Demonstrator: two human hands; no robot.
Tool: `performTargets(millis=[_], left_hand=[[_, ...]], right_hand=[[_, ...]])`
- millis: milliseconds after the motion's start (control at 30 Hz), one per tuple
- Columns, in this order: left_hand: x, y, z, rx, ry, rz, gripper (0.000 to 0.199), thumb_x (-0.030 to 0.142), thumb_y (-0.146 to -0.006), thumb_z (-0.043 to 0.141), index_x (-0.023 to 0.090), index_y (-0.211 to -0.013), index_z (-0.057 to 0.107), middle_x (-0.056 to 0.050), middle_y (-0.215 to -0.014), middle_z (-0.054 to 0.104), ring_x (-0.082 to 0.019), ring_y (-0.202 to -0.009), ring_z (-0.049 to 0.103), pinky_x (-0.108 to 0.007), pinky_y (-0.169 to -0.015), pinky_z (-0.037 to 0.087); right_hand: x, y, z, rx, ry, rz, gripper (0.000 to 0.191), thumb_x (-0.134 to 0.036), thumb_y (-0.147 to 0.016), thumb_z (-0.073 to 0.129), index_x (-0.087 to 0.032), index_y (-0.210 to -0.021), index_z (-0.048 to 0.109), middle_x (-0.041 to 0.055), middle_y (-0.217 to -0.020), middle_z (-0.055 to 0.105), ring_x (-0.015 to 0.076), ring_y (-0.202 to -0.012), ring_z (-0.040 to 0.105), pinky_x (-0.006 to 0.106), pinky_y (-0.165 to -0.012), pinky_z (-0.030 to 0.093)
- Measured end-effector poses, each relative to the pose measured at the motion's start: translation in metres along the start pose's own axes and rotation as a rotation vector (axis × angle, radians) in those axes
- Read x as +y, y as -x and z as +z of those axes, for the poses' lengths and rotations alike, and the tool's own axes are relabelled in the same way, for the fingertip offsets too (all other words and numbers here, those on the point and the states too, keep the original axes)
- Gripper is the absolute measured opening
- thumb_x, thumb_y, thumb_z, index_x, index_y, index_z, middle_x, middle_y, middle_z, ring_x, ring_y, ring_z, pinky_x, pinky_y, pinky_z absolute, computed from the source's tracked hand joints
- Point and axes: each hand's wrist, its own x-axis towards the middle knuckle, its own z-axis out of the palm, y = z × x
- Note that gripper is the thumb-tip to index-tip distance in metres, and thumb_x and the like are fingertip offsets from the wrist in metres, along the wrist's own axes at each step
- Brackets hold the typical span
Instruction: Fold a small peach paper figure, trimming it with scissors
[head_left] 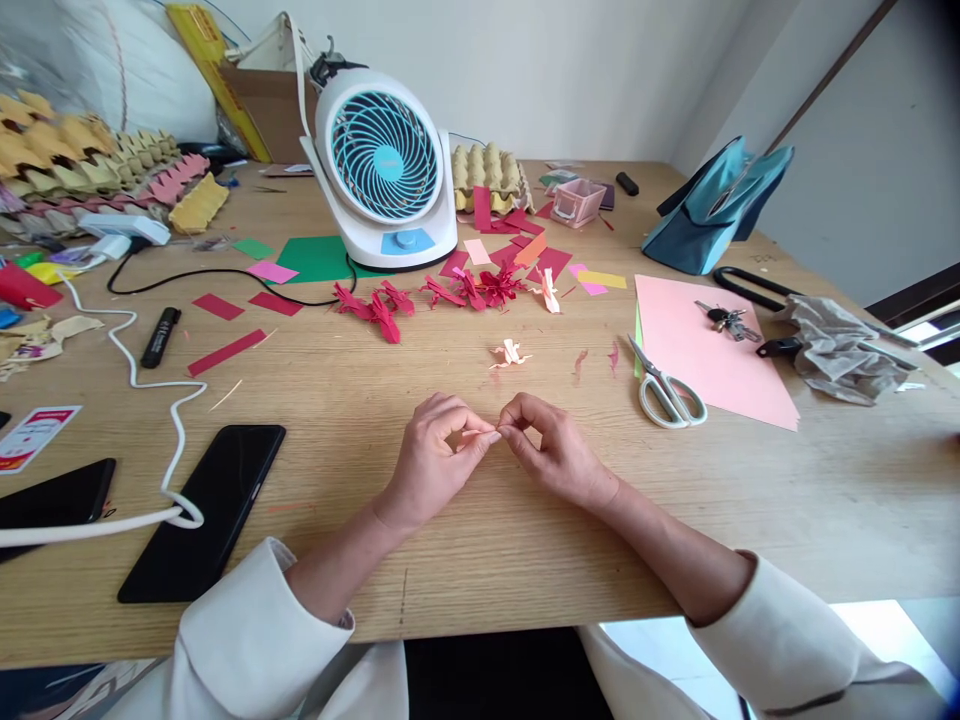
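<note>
My left hand [439, 455] is closed in a pinch on a small pale pink piece of paper [472, 433], most of it hidden by the fingers. Thumb and forefinger of my right hand [553, 447] meet at the right end of the same paper, touching my left fingertips. Just beyond the hands lies a small pale pink folded paper figure [510, 352]. Farther back, another pale figure [549, 290] lies beside several crumpled red paper figures [469, 288]. Scissors [667, 385] with white handles rest to the right.
A white fan [386, 155] stands at the back on green paper [307, 258]. Pink sheets [712, 350] with keys [727, 322] lie right. Phones [206, 510], a white cable [180, 420] and a black marker [160, 337] are left. A blue bag [697, 220] stands back right.
</note>
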Motion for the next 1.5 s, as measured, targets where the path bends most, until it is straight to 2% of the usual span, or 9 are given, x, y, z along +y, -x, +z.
performTargets(millis=[167,233,333,533,733,900,1067,1300,1500], left_hand=[[-0.004,-0.002,-0.002,0.001,0.301,-0.282,0.017,0.034,-0.082,0.071,0.019,-0.073,0.072,-0.001,-0.069,0.070,-0.017,-0.074,0.064,-0.032,-0.076,0.049],[-0.007,-0.002,0.000,0.028,0.397,-0.377,0.018,0.036,-0.080,0.073,0.019,-0.075,0.074,-0.002,-0.076,0.073,-0.018,-0.074,0.067,-0.031,-0.074,0.051],[-0.011,0.000,0.005,0.047,0.489,-0.455,0.019,0.037,-0.078,0.075,0.018,-0.080,0.076,-0.004,-0.079,0.074,-0.018,-0.074,0.068,-0.030,-0.070,0.053],[-0.008,-0.001,0.006,-0.020,0.540,-0.470,0.023,0.039,-0.083,0.070,0.017,-0.080,0.076,-0.004,-0.082,0.074,-0.018,-0.080,0.067,-0.028,-0.075,0.052],[-0.005,-0.006,0.000,-0.050,0.537,-0.460,0.032,0.043,-0.089,0.062,0.019,-0.105,0.073,-0.007,-0.106,0.074,-0.021,-0.103,0.066,-0.031,-0.090,0.051],[-0.012,-0.007,0.000,-0.017,0.535,-0.494,0.033,0.042,-0.083,0.068,0.017,-0.105,0.066,-0.006,-0.096,0.070,-0.017,-0.090,0.066,-0.029,-0.082,0.051],[-0.014,-0.005,0.004,-0.060,0.693,-0.586,0.030,0.035,-0.074,0.078,0.015,-0.091,0.063,-0.003,-0.086,0.068,-0.014,-0.081,0.064,-0.027,-0.079,0.051],[-0.009,-0.005,0.005,-0.002,0.718,-0.591,0.026,0.032,-0.071,0.080,0.015,-0.078,0.061,0.002,-0.076,0.064,-0.010,-0.073,0.059,-0.022,-0.071,0.047],[-0.008,-0.007,0.002,-0.111,0.728,-0.579,0.026,0.032,-0.069,0.080,0.015,-0.077,0.062,0.001,-0.074,0.065,-0.011,-0.070,0.060,-0.024,-0.070,0.047]], right_hand=[[0.002,0.001,0.008,-0.047,-0.201,0.198,0.029,-0.047,-0.091,0.056,-0.018,-0.092,0.057,0.0015,-0.077,0.057,0.0132,-0.068,0.050,0.026,-0.061,0.040],[0.003,0.002,0.014,-0.097,-0.239,0.210,0.032,-0.048,-0.087,0.062,-0.017,-0.095,0.059,0.0025,-0.081,0.060,0.0131,-0.069,0.052,0.025,-0.062,0.041],[0.003,0.003,0.022,-0.087,-0.241,0.202,0.030,-0.047,-0.085,0.065,-0.017,-0.087,0.061,0.0019,-0.079,0.061,0.0125,-0.068,0.052,0.025,-0.061,0.041],[0.000,0.003,0.026,-0.012,-0.182,0.252,0.028,-0.042,-0.086,0.061,-0.017,-0.072,0.060,-0.0002,-0.067,0.055,0.0108,-0.059,0.045,0.024,-0.055,0.036],[0.002,0.003,0.022,0.039,-0.207,0.292,0.026,-0.040,-0.083,0.061,-0.018,-0.071,0.056,-0.0015,-0.065,0.052,0.0107,-0.058,0.042,0.025,-0.054,0.034],[0.006,0.001,0.021,0.095,-0.264,0.305,0.030,-0.045,-0.081,0.064,-0.019,-0.070,0.054,-0.0020,-0.063,0.049,0.0112,-0.058,0.041,0.025,-0.053,0.032],[0.006,0.001,0.021,0.091,-0.301,0.314,0.035,-0.051,-0.081,0.063,-0.019,-0.070,0.053,-0.0022,-0.062,0.047,0.0109,-0.056,0.039,0.026,-0.053,0.031],[0.011,0.001,0.022,0.106,-0.429,0.296,0.031,-0.048,-0.081,0.068,-0.019,-0.080,0.057,-0.0008,-0.069,0.055,0.0123,-0.062,0.047,0.026,-0.057,0.036],[0.014,0.000,0.022,0.119,-0.476,0.282,0.032,-0.047,-0.079,0.071,-0.019,-0.078,0.057,-0.0006,-0.071,0.056,0.0118,-0.062,0.047,0.026,-0.059,0.038]])
